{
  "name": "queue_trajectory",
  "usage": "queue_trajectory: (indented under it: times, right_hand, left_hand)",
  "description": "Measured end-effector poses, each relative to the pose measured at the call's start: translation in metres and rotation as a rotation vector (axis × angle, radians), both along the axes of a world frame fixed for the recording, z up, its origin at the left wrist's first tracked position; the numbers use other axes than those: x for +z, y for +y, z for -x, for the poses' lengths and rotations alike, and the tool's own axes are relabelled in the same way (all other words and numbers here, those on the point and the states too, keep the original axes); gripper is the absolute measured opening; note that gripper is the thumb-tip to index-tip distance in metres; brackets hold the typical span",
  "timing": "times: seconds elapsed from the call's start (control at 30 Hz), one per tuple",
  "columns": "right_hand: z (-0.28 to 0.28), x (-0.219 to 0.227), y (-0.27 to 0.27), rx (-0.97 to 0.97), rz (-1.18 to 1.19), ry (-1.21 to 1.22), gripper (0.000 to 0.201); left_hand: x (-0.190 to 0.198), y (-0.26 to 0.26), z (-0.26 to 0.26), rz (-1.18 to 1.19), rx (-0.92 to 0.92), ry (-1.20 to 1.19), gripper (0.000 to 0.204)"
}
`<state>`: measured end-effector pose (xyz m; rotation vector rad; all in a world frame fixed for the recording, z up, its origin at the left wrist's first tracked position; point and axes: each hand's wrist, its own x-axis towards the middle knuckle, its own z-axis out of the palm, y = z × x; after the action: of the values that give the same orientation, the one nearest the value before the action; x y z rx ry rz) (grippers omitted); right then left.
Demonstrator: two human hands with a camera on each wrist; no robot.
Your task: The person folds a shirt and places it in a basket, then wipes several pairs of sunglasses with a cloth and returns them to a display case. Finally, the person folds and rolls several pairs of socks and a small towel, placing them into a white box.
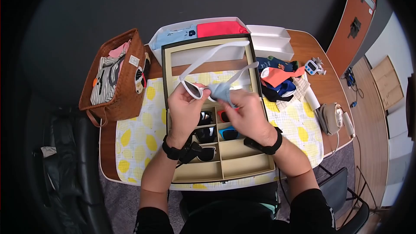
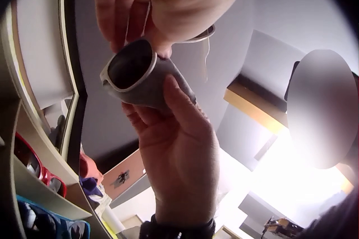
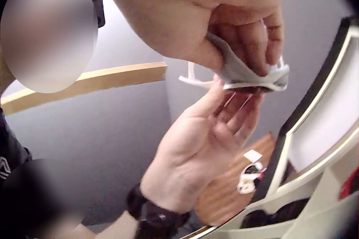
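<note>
White-framed sunglasses (image 1: 193,90) are held up over the sunglasses case (image 1: 247,167), their temples pointing up and away. My left hand (image 1: 185,110) pinches the frame beside one dark lens. With its thumb and fingers, my right hand (image 1: 250,117) grips a grey-blue cloth (image 1: 221,92) wrapped over the other lens. In the left wrist view, the thumb lies on the cloth (image 2: 168,90) right next to the bare lens (image 2: 132,65). The case stands open, its windowed lid tilted back. Dark-lensed pairs (image 1: 206,134), a red-framed pair (image 1: 223,115) and a blue-framed pair (image 1: 229,133) lie in its compartments.
A woven basket (image 1: 123,104) with folded clothes stands left. Behind the lid is a white box (image 1: 155,43) with blue and red fabric. Socks (image 1: 281,77), a small timer (image 1: 310,67) and a beige appliance (image 1: 330,119) lie right, near a white tray (image 1: 273,52).
</note>
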<state>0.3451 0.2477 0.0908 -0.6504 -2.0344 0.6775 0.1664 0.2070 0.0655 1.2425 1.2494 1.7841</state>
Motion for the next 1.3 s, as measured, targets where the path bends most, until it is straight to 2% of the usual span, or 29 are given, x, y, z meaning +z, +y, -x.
queue_trajectory:
  times: [0.1, 0.17, 0.27, 0.43, 0.53, 0.7, 0.8, 0.83, 0.97, 1.03, 1.1, 1.2, 1.27, 1.3]
  right_hand:
    - [0.002, -0.002, -0.008, 0.019, 0.043, -0.021, 0.006]
    - [0.001, 0.005, -0.015, 0.046, 0.366, 0.05, 0.013]
    - [0.001, 0.009, -0.02, 0.099, 0.428, 0.135, 0.018]
    - [0.003, -0.001, -0.015, 0.078, 0.343, 0.168, 0.021]
    - [0.0, 0.005, -0.015, 0.076, 0.33, 0.118, 0.023]
    - [-0.006, 0.018, -0.017, 0.061, 0.354, 0.03, 0.023]
    - [0.001, 0.008, -0.017, 0.095, 0.363, 0.102, 0.021]
    - [0.003, 0.006, -0.017, 0.102, 0.3, 0.126, 0.02]
    - [-0.003, 0.009, -0.012, 0.099, 0.174, 0.086, 0.018]
    - [-0.004, 0.013, -0.012, 0.101, 0.221, 0.094, 0.019]
    - [-0.004, 0.013, -0.014, 0.1, 0.269, 0.102, 0.019]
    - [0.002, 0.007, -0.014, 0.097, 0.254, 0.116, 0.019]
    - [0.004, 0.003, -0.009, 0.119, 0.025, 0.113, 0.019]
    - [0.004, 0.002, -0.009, 0.12, 0.026, 0.112, 0.019]
  left_hand:
    - [0.0, 0.0, 0.004, -0.01, 0.016, 0.063, 0.018]
    - [0.0, -0.001, 0.005, -0.018, 0.006, 0.052, 0.019]
    - [0.003, -0.004, 0.002, -0.046, -0.001, 0.063, 0.021]
    - [-0.004, -0.004, 0.001, -0.102, -0.039, 0.084, 0.022]
    - [-0.004, -0.002, 0.002, -0.085, -0.05, -0.015, 0.022]
    - [0.005, -0.005, 0.001, -0.059, 0.007, 0.032, 0.022]
    - [0.006, -0.01, -0.001, -0.048, -0.014, 0.119, 0.021]
    - [0.004, -0.008, 0.0, -0.047, -0.015, 0.119, 0.021]
    - [0.0, -0.001, 0.007, -0.058, 0.021, 0.02, 0.022]
    - [0.003, -0.003, 0.007, -0.052, 0.034, 0.005, 0.022]
    - [0.009, -0.007, 0.005, -0.049, 0.043, 0.204, 0.021]
    - [0.011, -0.01, 0.003, -0.057, 0.023, 0.195, 0.02]
    - [0.01, -0.008, 0.003, -0.083, 0.032, 0.209, 0.02]
    - [0.01, -0.007, 0.004, -0.11, 0.041, 0.224, 0.02]
